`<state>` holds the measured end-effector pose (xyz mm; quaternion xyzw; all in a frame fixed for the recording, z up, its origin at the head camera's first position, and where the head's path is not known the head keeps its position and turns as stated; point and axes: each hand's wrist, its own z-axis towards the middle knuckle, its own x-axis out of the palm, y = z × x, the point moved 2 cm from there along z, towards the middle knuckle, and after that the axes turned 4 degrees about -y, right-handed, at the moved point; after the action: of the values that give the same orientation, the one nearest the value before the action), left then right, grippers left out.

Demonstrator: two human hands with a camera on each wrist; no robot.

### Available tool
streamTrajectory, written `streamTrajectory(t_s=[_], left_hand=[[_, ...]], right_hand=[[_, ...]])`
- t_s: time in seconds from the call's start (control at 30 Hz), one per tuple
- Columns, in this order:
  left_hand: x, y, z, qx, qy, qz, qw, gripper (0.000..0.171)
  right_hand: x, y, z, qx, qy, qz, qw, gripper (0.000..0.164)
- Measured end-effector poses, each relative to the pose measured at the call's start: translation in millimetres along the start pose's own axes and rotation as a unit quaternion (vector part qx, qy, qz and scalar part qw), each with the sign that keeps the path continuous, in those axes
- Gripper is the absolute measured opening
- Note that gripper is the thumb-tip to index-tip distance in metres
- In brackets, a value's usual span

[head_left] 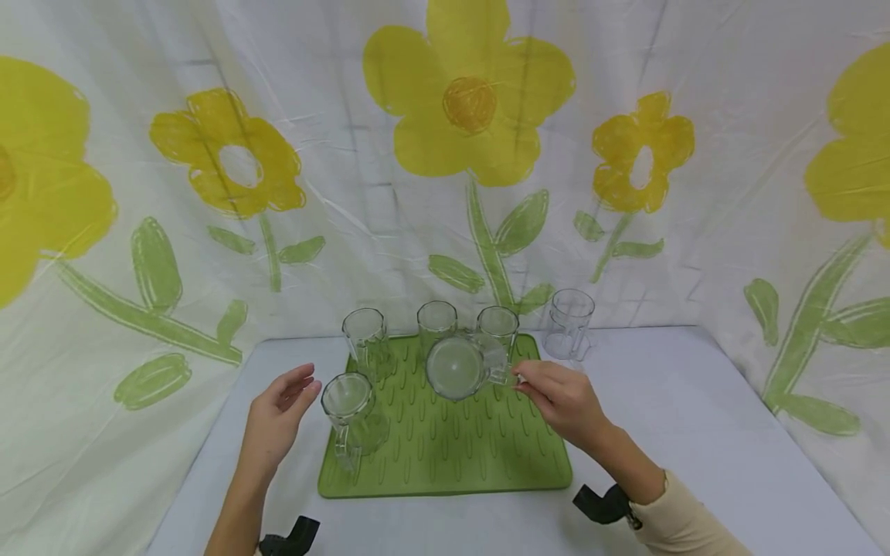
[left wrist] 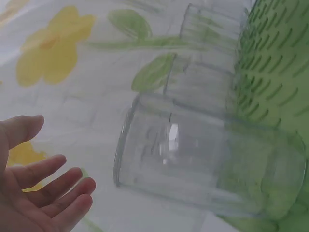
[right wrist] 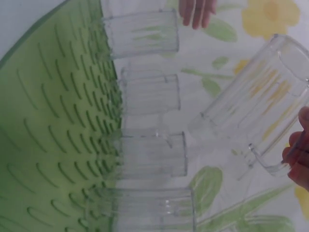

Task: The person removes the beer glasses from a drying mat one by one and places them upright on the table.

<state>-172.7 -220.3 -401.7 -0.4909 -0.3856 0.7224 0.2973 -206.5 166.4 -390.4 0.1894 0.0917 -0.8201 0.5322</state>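
Five upright empty mugs (head_left: 356, 417), one tilted mug (head_left: 455, 369) above green mat (head_left: 462, 452)

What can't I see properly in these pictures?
Head view: second back mug from left, lower part behind the held mug.
Left wrist view: left hand, partly cut off by the left edge.
Right wrist view: right hand, mostly past the right edge.

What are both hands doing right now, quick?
Left hand: open, holding nothing.
Right hand: closed, holding a tilted glass mug.
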Motion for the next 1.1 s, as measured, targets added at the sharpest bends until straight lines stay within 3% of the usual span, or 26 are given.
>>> streamTrajectory(t_s=[0.3,0.57,0.9,1.1], left_hand=[[20.9,-24.5,-3.8,0.03,0.035,-0.075,0.9962,0.042],[37.3,-40.5,0.1,0.046,0.094,-0.113,0.988,0.042],[58.5,-52.8,11.4,0.018,0.167,-0.161,0.9726,0.045],[72.1,-60.8,20.0,-0.017,0.224,-0.192,0.9555,0.053]], right_hand=[[5,2,7,-0.056,-0.027,0.016,0.998,0.027],[6,3,7,-0.096,-0.035,-0.007,0.995,0.022],[7,8,11,-0.159,-0.048,-0.052,0.985,0.022],[5,9,12,-0.175,-0.043,-0.062,0.982,0.022]])
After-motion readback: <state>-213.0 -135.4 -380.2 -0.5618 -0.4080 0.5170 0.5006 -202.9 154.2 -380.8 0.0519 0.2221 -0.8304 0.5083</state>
